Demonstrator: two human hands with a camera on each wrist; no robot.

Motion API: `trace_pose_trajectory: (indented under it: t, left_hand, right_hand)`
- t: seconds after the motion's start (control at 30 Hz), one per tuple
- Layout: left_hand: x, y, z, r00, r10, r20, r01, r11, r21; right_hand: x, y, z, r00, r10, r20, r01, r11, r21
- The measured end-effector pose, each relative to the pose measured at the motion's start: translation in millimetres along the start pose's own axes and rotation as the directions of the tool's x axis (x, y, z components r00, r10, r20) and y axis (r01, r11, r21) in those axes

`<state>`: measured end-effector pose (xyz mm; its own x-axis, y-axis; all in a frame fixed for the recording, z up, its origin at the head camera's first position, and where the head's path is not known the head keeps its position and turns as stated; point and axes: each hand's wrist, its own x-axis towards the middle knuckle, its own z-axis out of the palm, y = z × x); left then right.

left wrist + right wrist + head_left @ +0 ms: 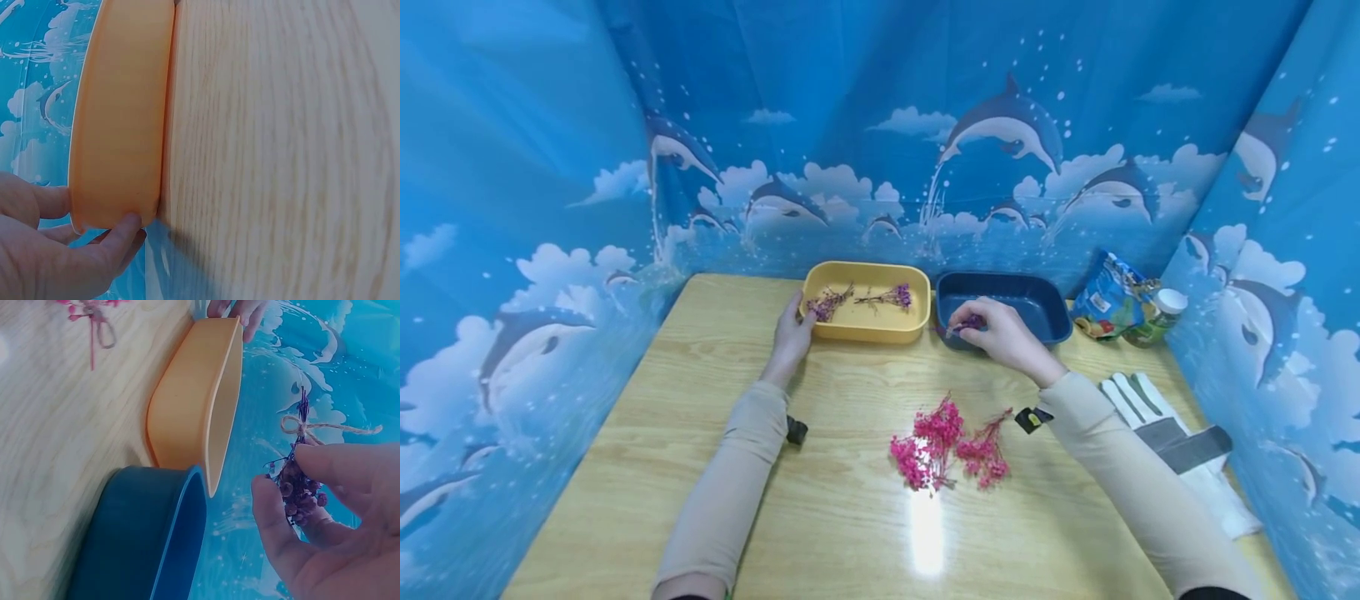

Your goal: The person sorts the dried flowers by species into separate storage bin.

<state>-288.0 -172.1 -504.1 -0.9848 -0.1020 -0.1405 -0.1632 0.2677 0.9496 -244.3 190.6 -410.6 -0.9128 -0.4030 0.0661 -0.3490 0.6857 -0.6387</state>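
My right hand pinches a small bunch of purple dried flowers between thumb and fingers. In the right wrist view its stems point up and are tied with a twine bow. This hand is over the dark blue basin. At the left end of the yellow basin, my left hand grips the wall, thumb by the rim and fingers around the end. Inside the yellow basin lie two purple dried flower bunches, one at the left and one at the right.
Pink dried flower bunches lie on the wooden table between the forearms. Right of the blue basin stand a blue snack-like bag and a white-lidded jar. White-and-grey gloves lie by the right forearm. A dolphin-print curtain surrounds the table.
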Motion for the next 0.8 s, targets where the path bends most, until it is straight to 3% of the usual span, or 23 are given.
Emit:
trace_pose_trajectory:
  t: [0.53, 0.8]
  left_hand:
    - [-3.1, 0.3, 0.4, 1.000, -0.015, 0.005, 0.015, 1.000, -0.002]
    - [-2.6, 0.2, 0.0, 1.000, -0.008, -0.004, 0.009, 1.000, 0.009]
  right_hand:
    - [43.2, -19.5, 11.5, 1.000, -0.014, -0.006, 0.014, 1.000, -0.006]
    - [56.8, -23.9, 16.5, 0.999, 0.048, 0.002, -0.048, 0.999, 0.010]
